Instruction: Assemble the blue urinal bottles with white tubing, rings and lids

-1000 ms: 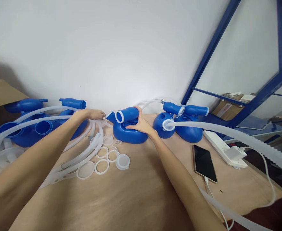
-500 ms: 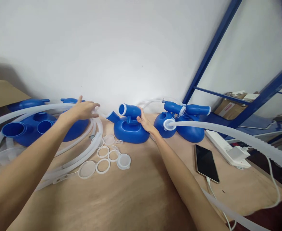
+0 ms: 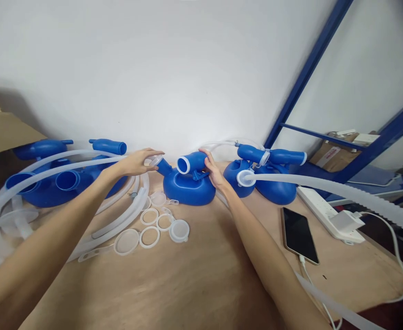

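In the middle of the table stands a blue plastic urinal bottle (image 3: 189,190) with a slanted neck on its left. A blue tube-shaped piece with a white rim (image 3: 194,162) lies across its top. My right hand (image 3: 214,169) is wrapped round the right end of that piece, steadying the bottle. My left hand (image 3: 141,161) pinches a translucent hose cap (image 3: 155,161) against the mouth of the slanted neck. A whitish hose (image 3: 84,166) runs left from that hand; its joint with the cap is hidden by my fingers.
White rings and translucent lids (image 3: 149,237) lie in front of the bottle. Blue bottles (image 3: 50,192) and coiled hoses stand left, near a cardboard box (image 3: 8,130). Right are two more bottles (image 3: 275,188), a corrugated hose (image 3: 318,181), a phone (image 3: 300,234) and a power strip (image 3: 325,213).
My left hand has moved right, bringing the hose cap to the bottle's slanted neck and drawing the hose along. My right hand stays on the tube-shaped piece, which has tilted slightly.
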The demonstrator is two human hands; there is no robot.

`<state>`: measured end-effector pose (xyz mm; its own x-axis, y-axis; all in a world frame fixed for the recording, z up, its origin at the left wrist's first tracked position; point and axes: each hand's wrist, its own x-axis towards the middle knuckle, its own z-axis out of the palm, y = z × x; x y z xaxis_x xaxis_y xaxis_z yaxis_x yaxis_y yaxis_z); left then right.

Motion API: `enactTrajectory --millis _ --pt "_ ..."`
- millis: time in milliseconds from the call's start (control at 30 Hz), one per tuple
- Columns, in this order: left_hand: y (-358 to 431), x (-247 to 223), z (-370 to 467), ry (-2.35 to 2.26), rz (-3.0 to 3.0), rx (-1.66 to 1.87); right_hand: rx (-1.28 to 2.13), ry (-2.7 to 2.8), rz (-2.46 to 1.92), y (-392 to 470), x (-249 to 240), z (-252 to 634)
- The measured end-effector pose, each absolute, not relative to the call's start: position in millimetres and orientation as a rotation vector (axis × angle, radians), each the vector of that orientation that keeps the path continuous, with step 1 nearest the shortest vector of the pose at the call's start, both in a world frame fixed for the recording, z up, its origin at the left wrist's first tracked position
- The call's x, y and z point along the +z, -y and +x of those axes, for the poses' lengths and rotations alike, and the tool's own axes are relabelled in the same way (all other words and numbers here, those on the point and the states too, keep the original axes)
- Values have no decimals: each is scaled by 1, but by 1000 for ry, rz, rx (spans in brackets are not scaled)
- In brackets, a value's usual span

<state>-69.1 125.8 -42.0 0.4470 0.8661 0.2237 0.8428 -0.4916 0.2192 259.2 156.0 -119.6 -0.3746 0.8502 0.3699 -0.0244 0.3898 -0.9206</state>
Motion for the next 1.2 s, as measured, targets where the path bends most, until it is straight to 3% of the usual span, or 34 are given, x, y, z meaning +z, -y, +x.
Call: enactTrajectory --millis 200,333,567,967,1200 --pt "-130 -69 -41 -1814 2421 562 1108 1687 -628 -152 -119 255" --pt "-134 -84 -40 -1690 2257 841 1131 1652 -616 -147 -117 250" --pt "-132 -93 -32 -1586 2259 1024 1142 1591 -619 -143 -115 246" --pt "-122 -125 -10 -1787 2282 1344 1102 1574 -572 -149 -112 244" --pt "-117 -116 6 -2037 2207 1183 1104 1560 -575 -149 -113 242"
